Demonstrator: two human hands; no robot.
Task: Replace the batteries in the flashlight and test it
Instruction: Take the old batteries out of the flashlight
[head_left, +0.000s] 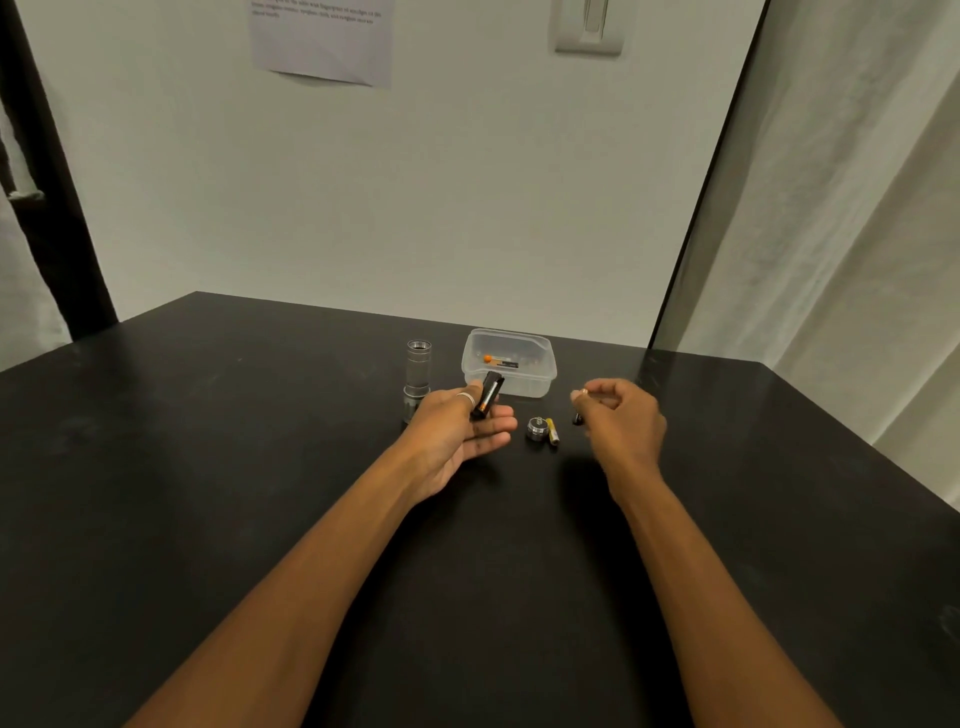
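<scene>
Left hand (457, 434) gripping black battery holder (487, 395), right hand (621, 415) curled, grasp unclear, flashlight body (417, 371) upright beside plastic tub (540, 383), cap (536, 429) between hands

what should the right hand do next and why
Probably reach into the clear box for one of its batteries to slot into the holder that the left hand grips. The flashlight stands open, its cap and a yellow battery lie on the table; whether the right hand holds anything is unclear.

A plain, bare indoor workroom: a black tabletop (208, 467) pushed against a white wall (415, 182), with a taped-up printed notice (322, 41), a wall switch (589, 26), and a pale curtain (857, 234) on the right.
</scene>
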